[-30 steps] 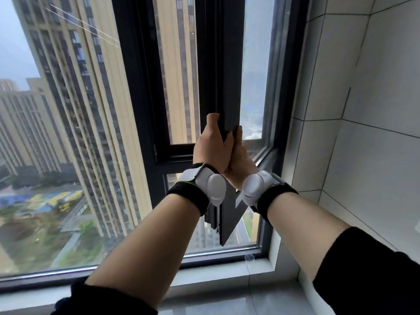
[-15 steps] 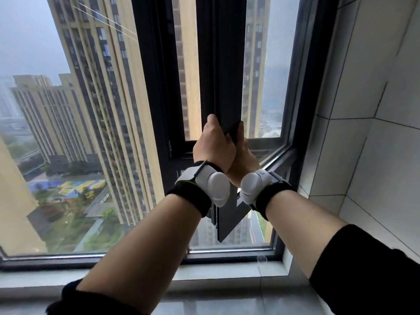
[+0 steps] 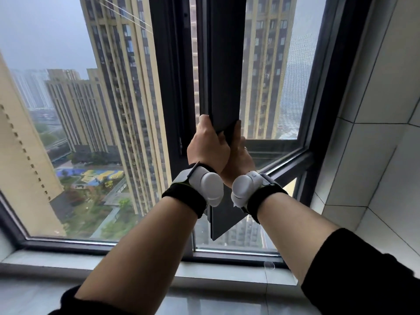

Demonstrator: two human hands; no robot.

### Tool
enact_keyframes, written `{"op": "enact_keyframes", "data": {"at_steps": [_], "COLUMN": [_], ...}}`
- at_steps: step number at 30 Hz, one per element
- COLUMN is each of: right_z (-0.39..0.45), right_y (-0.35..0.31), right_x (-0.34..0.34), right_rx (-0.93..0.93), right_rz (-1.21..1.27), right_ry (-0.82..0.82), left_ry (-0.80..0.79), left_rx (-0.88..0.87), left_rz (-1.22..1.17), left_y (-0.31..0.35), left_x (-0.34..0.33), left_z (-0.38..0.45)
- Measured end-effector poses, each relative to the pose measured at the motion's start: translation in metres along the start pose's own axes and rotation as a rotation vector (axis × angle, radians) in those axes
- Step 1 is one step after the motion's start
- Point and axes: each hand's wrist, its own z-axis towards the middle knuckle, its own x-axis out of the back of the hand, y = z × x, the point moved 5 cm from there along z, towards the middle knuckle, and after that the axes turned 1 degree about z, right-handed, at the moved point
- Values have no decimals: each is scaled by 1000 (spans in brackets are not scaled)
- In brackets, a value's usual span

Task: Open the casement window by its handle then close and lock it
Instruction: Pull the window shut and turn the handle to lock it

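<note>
Gripping the free vertical edge of the dark casement sash (image 3: 223, 71), the left hand (image 3: 208, 147) and right hand (image 3: 238, 156) are wrapped tightly around it; the handle is hidden beneath them. The sash stands swung inward, so opening appears done, while closing and locking remain. Below lies a pale stone sill (image 3: 227, 275); a white tiled wall (image 3: 372, 155) flanks the right.

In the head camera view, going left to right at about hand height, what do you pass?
Fixed glass pane with the towers behind it → dark frame post → left hand → right hand, both gripping the open sash edge → mesh screen → tiled wall.
</note>
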Motion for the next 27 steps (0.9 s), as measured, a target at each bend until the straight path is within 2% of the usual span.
{"op": "enact_keyframes", "data": {"at_steps": [4, 8, 11, 27], "right_z": [3, 6, 9, 53], "right_y": [-14, -13, -19, -39], "right_x": [-6, -4, -6, -55], "right_rx": [29, -41, -69, -43], "right_rz": [-69, 80, 102, 11], "right_ry": [16, 30, 55, 92], "left_ry": [38, 41, 49, 8], "left_rx": [18, 22, 15, 4], "left_rz": [-28, -39, -42, -160], "left_y": [-8, -15, -22, -78], "left_x": [1, 1, 1, -6], "left_z": [6, 13, 21, 81]}}
